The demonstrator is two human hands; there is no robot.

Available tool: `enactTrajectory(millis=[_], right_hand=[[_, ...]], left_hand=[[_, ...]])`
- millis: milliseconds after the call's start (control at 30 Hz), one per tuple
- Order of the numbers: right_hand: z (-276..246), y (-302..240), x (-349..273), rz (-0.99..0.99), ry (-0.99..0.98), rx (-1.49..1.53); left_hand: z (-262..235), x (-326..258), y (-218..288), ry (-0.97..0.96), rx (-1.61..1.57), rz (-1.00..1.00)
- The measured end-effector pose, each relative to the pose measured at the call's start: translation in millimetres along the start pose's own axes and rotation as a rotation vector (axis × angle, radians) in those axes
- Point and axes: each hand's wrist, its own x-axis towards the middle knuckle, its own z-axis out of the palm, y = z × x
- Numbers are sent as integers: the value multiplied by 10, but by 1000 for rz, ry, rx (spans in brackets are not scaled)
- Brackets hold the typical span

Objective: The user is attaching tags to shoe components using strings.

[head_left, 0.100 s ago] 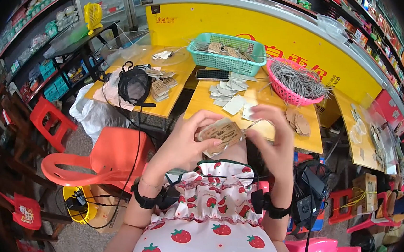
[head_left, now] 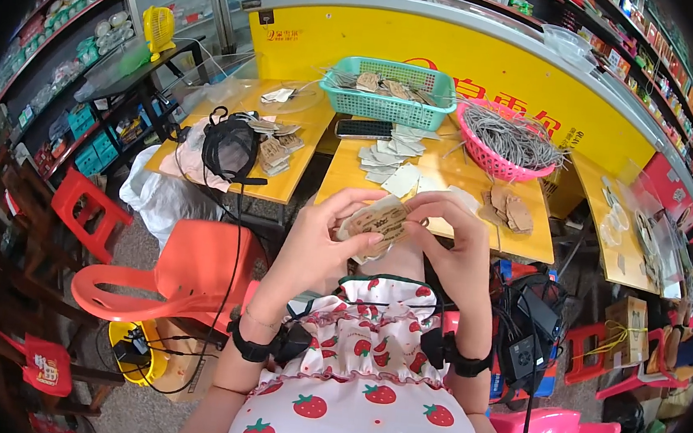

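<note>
My left hand grips a small stack of brown printed cardboard hang tags, thumb lying across the top one. At the stack's right end, my right hand has thumb and fingertips pinched together on a thin grey cord, largely hidden by the fingers. Just beyond my hands, pale tags lie in a loose pile on the yellow table. Brown tags are heaped to the right. Behind them, a pink basket is filled with grey cords.
A teal basket with corded tags stands at the table's back, a dark phone before it. On the left table sit a black mesh bag and more tags. A red-orange chair and black cable are at my left.
My right hand has come down and left, closer to the tags, and its fingers have closed at their end. The left hand still holds the stack.
</note>
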Motion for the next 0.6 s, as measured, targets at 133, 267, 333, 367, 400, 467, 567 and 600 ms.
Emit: enactTrajectory(millis=[133, 267, 333, 367, 400, 467, 567, 600], right_hand=[[154, -50, -18, 160, 239, 236], [131, 55, -41, 151, 208, 179], [123, 79, -37, 83, 201, 138], [124, 79, -36, 84, 201, 138], [124, 77, -35, 84, 202, 138], [120, 72, -34, 85, 203, 136], [116, 63, -34, 95, 200, 142], [118, 63, -34, 98, 202, 156]], left_hand=[[75, -20, 30, 101, -116, 24], [133, -36, 66, 150, -109, 38], [139, -35, 28, 143, -96, 49], [138, -35, 5, 138, -83, 61], [134, -34, -13, 138, -83, 60], [124, -33, -48, 116, -54, 53], [113, -29, -77, 85, 43, 126], [117, -33, -69, 85, 43, 126]])
